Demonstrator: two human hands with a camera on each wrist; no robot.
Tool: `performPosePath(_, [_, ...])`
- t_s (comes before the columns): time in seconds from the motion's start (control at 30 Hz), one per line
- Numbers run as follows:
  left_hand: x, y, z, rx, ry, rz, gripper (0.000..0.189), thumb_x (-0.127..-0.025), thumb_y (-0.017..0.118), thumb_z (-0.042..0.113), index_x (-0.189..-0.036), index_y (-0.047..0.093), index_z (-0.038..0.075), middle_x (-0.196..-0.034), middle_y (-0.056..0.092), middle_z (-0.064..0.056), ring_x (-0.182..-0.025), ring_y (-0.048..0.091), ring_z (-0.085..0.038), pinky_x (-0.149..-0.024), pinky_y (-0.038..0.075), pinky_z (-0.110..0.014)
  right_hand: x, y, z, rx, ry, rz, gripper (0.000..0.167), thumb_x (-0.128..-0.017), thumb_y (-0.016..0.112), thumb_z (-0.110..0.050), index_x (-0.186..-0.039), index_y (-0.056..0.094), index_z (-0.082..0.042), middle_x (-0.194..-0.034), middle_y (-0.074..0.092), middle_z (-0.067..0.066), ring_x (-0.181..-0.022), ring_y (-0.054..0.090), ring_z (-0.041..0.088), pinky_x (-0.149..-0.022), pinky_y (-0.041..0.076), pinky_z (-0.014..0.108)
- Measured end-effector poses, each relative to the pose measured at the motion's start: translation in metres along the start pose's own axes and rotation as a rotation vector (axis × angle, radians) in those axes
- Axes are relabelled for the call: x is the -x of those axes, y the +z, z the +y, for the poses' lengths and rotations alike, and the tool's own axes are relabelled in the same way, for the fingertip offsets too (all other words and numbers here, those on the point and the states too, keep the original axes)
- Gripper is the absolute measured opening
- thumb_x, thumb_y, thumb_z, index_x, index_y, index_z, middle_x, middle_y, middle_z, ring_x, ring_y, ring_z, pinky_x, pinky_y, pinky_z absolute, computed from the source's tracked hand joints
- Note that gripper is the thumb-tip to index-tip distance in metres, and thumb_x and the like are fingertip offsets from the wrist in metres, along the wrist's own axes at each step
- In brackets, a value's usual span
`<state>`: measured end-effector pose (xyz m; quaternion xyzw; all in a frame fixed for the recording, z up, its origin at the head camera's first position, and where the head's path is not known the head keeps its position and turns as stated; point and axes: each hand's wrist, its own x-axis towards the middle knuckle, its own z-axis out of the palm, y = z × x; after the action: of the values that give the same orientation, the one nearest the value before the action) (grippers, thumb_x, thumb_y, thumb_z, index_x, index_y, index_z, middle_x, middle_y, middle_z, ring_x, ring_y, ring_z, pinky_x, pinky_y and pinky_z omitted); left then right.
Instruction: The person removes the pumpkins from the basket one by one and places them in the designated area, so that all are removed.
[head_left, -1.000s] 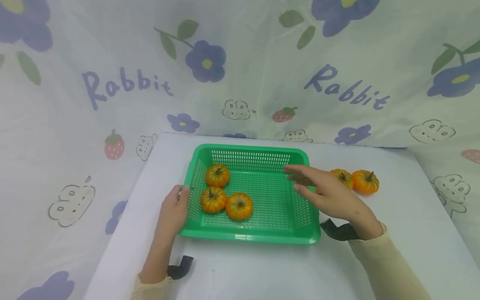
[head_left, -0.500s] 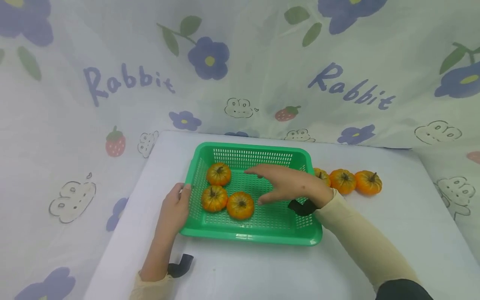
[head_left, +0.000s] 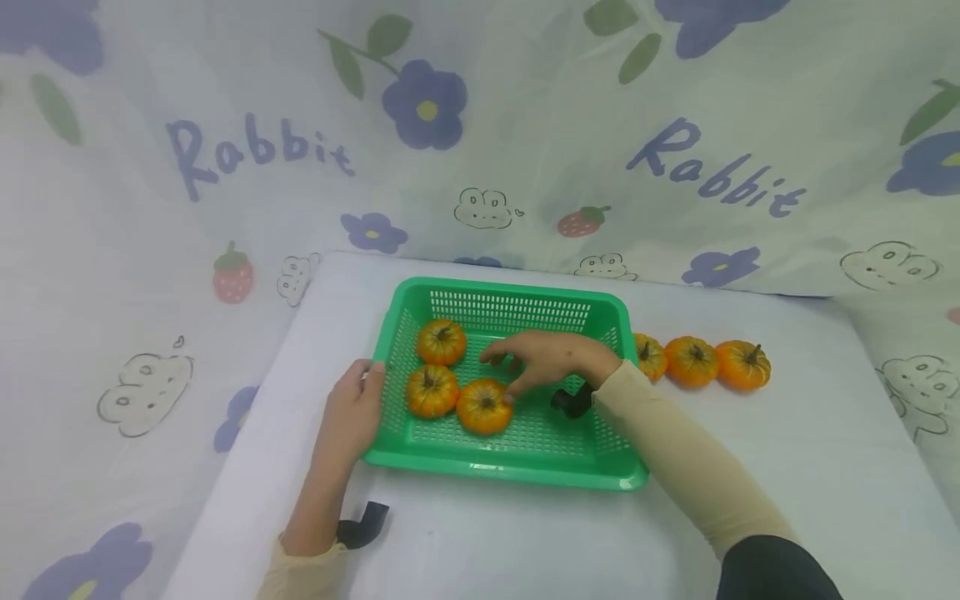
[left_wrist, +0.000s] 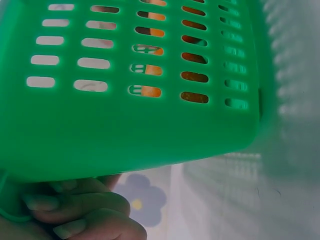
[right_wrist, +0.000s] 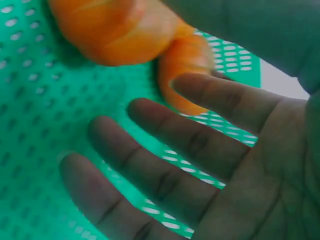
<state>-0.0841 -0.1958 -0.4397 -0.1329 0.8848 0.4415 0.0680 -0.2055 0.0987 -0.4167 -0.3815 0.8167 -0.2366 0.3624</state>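
A green plastic basket (head_left: 495, 472) with slotted walls holds three small orange pumpkins. My left hand (head_left: 354, 415) grips its left rim, and the left wrist view shows the fingers (left_wrist: 95, 210) curled at the rim beside the slotted wall. Inside the basket, my right hand (head_left: 546, 358) hovers with its thumb at the right side of the nearest pumpkin (head_left: 484, 408). Its fingers (right_wrist: 165, 177) are spread and loosely straight in the right wrist view, gripping nothing. The front-left pumpkin (head_left: 432, 392) and the back-left pumpkin (head_left: 441, 342) sit near the left wall.
Right of the basket, three more pumpkins stand in a row on the white table (head_left: 795, 467): one by the rim (head_left: 651, 358), a middle one (head_left: 692, 362) and an outer one (head_left: 742, 365). A printed cloth (head_left: 525, 108) hangs behind the table.
My right hand has moved left from above the basket's right wall and lowered toward the nearest pumpkin. My left hand stays on the rim, and the pumpkins keep their places.
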Motion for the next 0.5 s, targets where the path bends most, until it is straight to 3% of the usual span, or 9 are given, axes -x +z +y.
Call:
performPosePath(0.1, [0.0006, -0.0012, 0.0017, -0.008, -0.004, 0.005, 0.061, -0.112, 0.029, 0.053, -0.144, 0.052, 0.006, -0.122, 0.066, -0.020, -0.098, 0.061, -0.031, -0.084, 0.049, -0.048, -0.0021, 0.0029, 0.0030, -0.005, -0.006, -0.028, 0.065, -0.091, 0.084, -0.023, -0.148, 0.057, -0.011, -0.142, 0.061, 0.006, -0.118, 0.065, 0.027, -0.101, 0.051, 0.041])
performPosePath(0.3, [-0.0030, 0.0003, 0.0038, 0.014, 0.028, -0.004, 0.060, -0.112, 0.031, 0.053, -0.140, 0.055, 0.006, -0.113, 0.068, -0.018, -0.090, 0.062, -0.028, -0.076, 0.051, -0.041, -0.0047, 0.0082, 0.0033, 0.043, 0.010, -0.033, 0.063, -0.088, 0.086, -0.020, -0.146, 0.061, -0.016, -0.142, 0.060, 0.001, -0.124, 0.058, 0.023, -0.107, 0.046, 0.039])
performPosePath(0.5, [-0.0003, 0.0006, 0.0045, -0.006, -0.009, -0.005, 0.061, -0.112, 0.029, 0.054, -0.142, 0.054, 0.006, -0.114, 0.067, -0.017, -0.091, 0.061, -0.028, -0.075, 0.049, -0.039, -0.0054, 0.0105, 0.0030, 0.051, -0.007, -0.035, 0.055, -0.091, 0.083, -0.028, -0.142, 0.064, -0.016, -0.140, 0.060, 0.001, -0.125, 0.056, 0.021, -0.107, 0.045, 0.040])
